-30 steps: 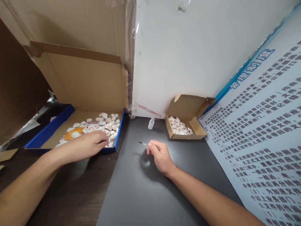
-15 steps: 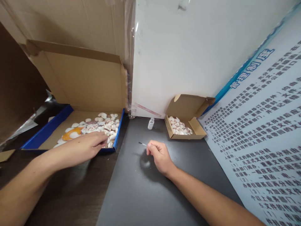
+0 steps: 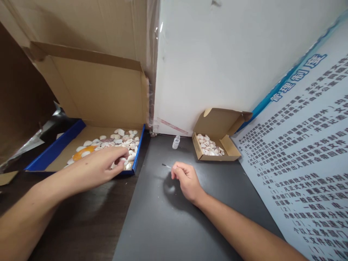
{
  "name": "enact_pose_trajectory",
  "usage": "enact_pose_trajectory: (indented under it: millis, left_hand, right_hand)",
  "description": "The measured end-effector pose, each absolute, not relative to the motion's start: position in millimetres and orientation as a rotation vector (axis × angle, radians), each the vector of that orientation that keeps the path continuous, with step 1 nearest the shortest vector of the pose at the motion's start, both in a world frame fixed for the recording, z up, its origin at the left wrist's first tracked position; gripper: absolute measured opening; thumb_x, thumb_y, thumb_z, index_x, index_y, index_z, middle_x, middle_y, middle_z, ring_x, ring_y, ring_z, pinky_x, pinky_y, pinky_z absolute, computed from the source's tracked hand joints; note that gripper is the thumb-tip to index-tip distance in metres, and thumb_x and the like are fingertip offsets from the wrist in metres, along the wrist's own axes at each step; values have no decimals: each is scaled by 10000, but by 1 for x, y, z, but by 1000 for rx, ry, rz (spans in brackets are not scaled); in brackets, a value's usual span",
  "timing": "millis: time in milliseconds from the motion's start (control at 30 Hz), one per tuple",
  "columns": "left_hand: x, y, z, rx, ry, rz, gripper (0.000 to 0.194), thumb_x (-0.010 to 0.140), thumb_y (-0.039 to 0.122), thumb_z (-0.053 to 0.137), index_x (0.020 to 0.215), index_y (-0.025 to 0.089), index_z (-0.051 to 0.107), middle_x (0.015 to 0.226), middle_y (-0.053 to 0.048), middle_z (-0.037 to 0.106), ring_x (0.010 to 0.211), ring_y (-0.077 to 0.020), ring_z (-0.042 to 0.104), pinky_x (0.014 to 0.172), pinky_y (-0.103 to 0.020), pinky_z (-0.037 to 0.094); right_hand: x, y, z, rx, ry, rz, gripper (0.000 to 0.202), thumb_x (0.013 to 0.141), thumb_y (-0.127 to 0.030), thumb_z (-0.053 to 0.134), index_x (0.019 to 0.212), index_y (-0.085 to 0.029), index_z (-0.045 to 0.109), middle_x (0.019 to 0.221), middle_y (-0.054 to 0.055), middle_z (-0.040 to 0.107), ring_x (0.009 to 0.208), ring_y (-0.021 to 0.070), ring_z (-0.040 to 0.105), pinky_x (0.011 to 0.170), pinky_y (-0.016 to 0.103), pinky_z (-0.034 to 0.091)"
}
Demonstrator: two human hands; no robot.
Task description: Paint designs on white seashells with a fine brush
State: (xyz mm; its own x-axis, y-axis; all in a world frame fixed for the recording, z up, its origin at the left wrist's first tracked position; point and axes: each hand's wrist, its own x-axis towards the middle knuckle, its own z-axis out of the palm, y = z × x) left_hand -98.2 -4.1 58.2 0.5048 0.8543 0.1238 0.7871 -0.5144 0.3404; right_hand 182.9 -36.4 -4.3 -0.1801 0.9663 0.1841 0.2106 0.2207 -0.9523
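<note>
Grey mat (image 3: 152, 221) covers the right side of the brown tabletop (image 3: 81, 228), right up to the near edge. The right hand (image 3: 187, 181) is over the middle of the mat. Its fingers are curled in and hold a thin brush (image 3: 166, 165), with the dark tip poking out to the left. The hand hides the other end.

The left hand (image 3: 102, 165) reaches over the near edge of the blue box (image 3: 58, 145), close to its near right corner. Its thumb and pointing finger are a little apart, with a narrow gap. I cannot tell if a fingertip touches a shell.

White shells (image 3: 132, 158) lie in a heap along the right side of the blue box. An orange shell (image 3: 81, 154) is nearer its left, partly under white ones. The lid (image 3: 100, 90) stands up at the back.

Farther off, a little bottle (image 3: 176, 142) stands near the far edge of the mat. Near the mat's far right corner is a small box (image 3: 214, 158), its lid up, with more shells (image 3: 208, 145) in its left part. A white board (image 3: 201, 65) rises behind.

The step looks like choosing a shell. Picking up just one calls for a soft pinch on its rim, with the brush held clear.
</note>
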Motion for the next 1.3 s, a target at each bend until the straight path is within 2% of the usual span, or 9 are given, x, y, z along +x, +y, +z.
enact_pose_trajectory:
  millis: [200, 333, 533, 667, 900, 1033, 1133, 1300]
  left_hand:
    - [-73, -11, 58, 2496, 1273, 416, 238, 963, 347, 365, 856, 197, 515, 822, -31, 573, 732, -178, 520, 686, -298, 408]
    - [-52, -24, 50, 2353, 1193, 380, 223, 980, 345, 343, 881, 202, 482, 784, -9, 566, 670, -153, 501, 624, -268, 388]
    - [-43, -36, 50, 2370, 992, 378, 208, 980, 308, 365, 832, 204, 469, 739, 9, 517, 664, -142, 468, 638, -264, 353]
    - [-38, -38, 43, 2040, 980, 386, 219, 979, 379, 390, 837, 216, 424, 647, 62, 387, 589, -121, 349, 562, -243, 302]
    - [-31, -37, 35, 1672, 913, 420, 197, 952, 381, 470, 863, 216, 410, 676, 76, 343, 608, -105, 303, 550, -224, 288]
    - [-34, -35, 38, 1729, 902, 388, 200, 970, 385, 435, 892, 206, 476, 650, 72, 368, 582, -106, 321, 537, -236, 279]
    - [-35, -35, 39, 1828, 901, 397, 238, 980, 393, 410, 863, 203, 493, 700, 45, 449, 635, -116, 397, 595, -241, 334]
    - [-45, -30, 53, 1960, 1001, 402, 223, 986, 336, 362, 956, 211, 544, 798, 6, 562, 696, -143, 482, 643, -261, 390]
  right_hand:
    - [183, -36, -4, -1130, -1572, 1060, 283, 823, -257, 429, 553, -194, 487, 566, -22, 455, 587, 125, 430, 589, 256, 315]
    - [183, -36, -4, -1129, -1552, 1074, 284, 835, -270, 433, 569, -192, 497, 573, -23, 456, 593, 126, 427, 593, 256, 315]
    - [183, -36, -4, -1136, -1532, 1089, 269, 843, -270, 443, 593, -190, 508, 585, -26, 452, 596, 125, 416, 589, 255, 309]
    - [184, -37, -2, -1155, -1524, 1103, 272, 848, -281, 447, 598, -190, 506, 587, -26, 450, 593, 125, 411, 582, 256, 303]
    - [185, -37, -1, -1174, -1554, 1106, 294, 871, -287, 451, 599, -190, 505, 580, -29, 435, 574, 121, 394, 563, 257, 293]
    - [187, -38, -1, -1186, -1574, 1085, 312, 890, -291, 449, 598, -191, 498, 579, -26, 434, 567, 122, 388, 555, 258, 290]
    - [188, -38, -1, -1197, -1588, 1066, 318, 894, -297, 451, 597, -193, 497, 576, -24, 438, 555, 122, 381, 549, 261, 292]
    - [188, -37, 0, -1225, -1617, 1034, 328, 893, -304, 451, 587, -195, 502, 565, -21, 444, 543, 126, 387, 538, 263, 293]
